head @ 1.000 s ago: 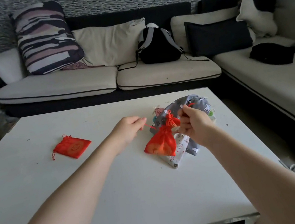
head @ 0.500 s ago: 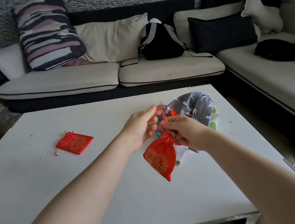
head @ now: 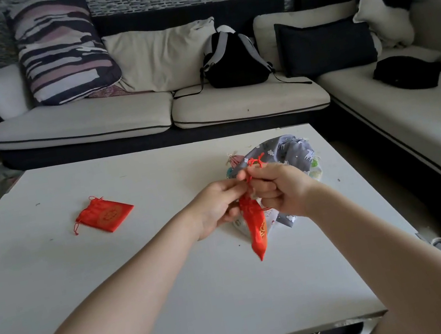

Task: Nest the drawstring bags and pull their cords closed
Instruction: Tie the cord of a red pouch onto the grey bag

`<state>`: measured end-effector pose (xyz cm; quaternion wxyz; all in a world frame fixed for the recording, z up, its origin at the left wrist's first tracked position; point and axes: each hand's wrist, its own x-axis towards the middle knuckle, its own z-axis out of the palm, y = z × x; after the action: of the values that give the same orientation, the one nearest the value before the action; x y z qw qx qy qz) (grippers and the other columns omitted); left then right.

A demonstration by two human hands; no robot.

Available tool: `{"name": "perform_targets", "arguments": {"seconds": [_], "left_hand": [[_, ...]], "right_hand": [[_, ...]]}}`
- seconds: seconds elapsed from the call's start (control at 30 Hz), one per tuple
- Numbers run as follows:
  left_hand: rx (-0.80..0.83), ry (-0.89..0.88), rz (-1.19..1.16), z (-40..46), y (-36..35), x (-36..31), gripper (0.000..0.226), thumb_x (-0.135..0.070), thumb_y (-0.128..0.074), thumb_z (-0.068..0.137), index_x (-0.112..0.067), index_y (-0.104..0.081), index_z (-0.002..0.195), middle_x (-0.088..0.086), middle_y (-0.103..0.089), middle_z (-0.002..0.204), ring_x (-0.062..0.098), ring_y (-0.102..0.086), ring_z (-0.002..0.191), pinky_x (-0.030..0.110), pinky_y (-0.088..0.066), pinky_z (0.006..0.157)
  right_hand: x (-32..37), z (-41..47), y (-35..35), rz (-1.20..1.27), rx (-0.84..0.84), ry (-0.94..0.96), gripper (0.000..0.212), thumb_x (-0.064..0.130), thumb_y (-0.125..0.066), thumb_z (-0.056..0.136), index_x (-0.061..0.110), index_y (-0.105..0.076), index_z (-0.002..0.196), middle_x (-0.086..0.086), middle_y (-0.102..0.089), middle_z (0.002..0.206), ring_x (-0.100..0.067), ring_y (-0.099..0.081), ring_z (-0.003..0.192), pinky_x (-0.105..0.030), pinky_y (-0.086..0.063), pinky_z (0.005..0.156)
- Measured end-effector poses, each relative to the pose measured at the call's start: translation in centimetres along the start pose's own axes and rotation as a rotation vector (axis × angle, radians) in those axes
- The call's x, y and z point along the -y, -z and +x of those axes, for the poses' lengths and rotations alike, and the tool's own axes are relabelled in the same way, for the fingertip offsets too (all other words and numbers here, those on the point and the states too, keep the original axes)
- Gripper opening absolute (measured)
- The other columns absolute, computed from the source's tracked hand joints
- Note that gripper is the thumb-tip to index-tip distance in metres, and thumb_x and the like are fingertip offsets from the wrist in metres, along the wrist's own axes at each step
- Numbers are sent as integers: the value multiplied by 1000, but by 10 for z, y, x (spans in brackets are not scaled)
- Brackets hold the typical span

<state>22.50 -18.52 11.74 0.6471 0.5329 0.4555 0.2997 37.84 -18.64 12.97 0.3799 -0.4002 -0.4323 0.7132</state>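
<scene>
Hands [head: 247, 194] around hanging red bag [head: 257, 230]

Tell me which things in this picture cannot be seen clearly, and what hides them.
- Head view: the neck of the held red bag and its cords are covered by the left hand and the right hand.
- The small bags under the grey printed bag are mostly covered by it and by the hands.
- The gold print on the flat red bag is too small to read.
</scene>
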Motion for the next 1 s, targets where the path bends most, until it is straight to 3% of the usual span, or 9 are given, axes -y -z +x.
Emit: {"name": "perform_targets", "arguments": {"seconds": [0.13, 0.23, 0.3, 0.37, 0.47, 0.6, 0.77, 0.87, 1.0], "left_hand": [[80, 1, -531, -1, 5, 0, 25, -17, -38, 97, -16, -52, 76, -4, -60, 69, 6, -37, 39, 13, -28, 40], [81, 43, -660, 2, 8, 3, 26, -16, -35, 96, -16, -49, 75, -4, -58, 63, 7, -35, 36, 14, -30, 39], [37, 92, -538, 5, 4, 5, 27, -16, -36, 95, -16, -46, 69, -4, -45, 55, 7, -32, 35, 15, -25, 39], [-19, 95, -260, 6, -1, 5, 33, -12, -40, 92, -16, -46, 60, -3, -34, 52, 7, -32, 36, 17, -22, 41], [-40, 45, 80, 6, -7, 5, 30, -7, -42, 88, -13, -51, 60, -4, -33, 48, 11, -31, 44, 18, -25, 44], [-3, -44, 379, 5, -9, 6, 27, -11, -43, 86, -16, -49, 60, -8, -46, 55, 10, -35, 55, 23, -30, 57], [24, -100, 287, 3, -7, 11, 29, -13, -41, 96, -15, -41, 67, -3, -34, 57, 10, -29, 55, 25, -24, 57], [-3, -114, 175, 3, -1, 12, 27, -15, -38, 99, -13, -46, 73, -2, -34, 59, 10, -32, 57, 25, -28, 60], [-90, -142, 89, 8, 7, 17, 36, -15, -40, 98, -14, -44, 62, -2, -38, 58, 9, -37, 55, 27, -34, 67]], "right_hand": [[1, 2, 10, 128, -231, 70, 38, 25, -31, 101, 6, -60, 87, 6, -34, 44, -5, -23, 36, -15, -19, 36], [4, 0, 11, 283, -348, 108, 43, 30, -31, 101, 8, -53, 72, 2, -38, 48, -8, -28, 37, -17, -30, 37], [9, 0, 9, 179, -414, 139, 44, 30, -34, 101, 9, -51, 66, -1, -42, 54, -12, -36, 43, -22, -40, 47], [16, 1, 4, -238, -511, 150, 45, 30, -35, 99, 11, -55, 64, -3, -42, 58, -14, -38, 49, -26, -40, 55], [27, 7, -4, -698, -515, 92, 42, 26, -37, 95, 15, -58, 61, 4, -38, 43, -11, -32, 40, -21, -27, 42], [32, 14, -13, -727, -372, 127, 35, 14, -44, 95, 14, -59, 64, 7, -46, 40, -6, -35, 34, -13, -30, 37], [20, 15, -19, -515, -164, 178, 11, 6, -52, 93, 7, -59, 102, -5, -59, 71, -10, -52, 57, -13, -47, 52], [3, 17, -11, -406, -238, 167, 30, 11, -53, 93, 10, -48, 122, -8, -61, 89, -13, -59, 71, -17, -52, 63], [-13, 14, 0, -448, -259, 59, 17, 2, -49, 92, 13, -63, 96, -2, -65, 80, -13, -61, 71, -18, -52, 64]]}}
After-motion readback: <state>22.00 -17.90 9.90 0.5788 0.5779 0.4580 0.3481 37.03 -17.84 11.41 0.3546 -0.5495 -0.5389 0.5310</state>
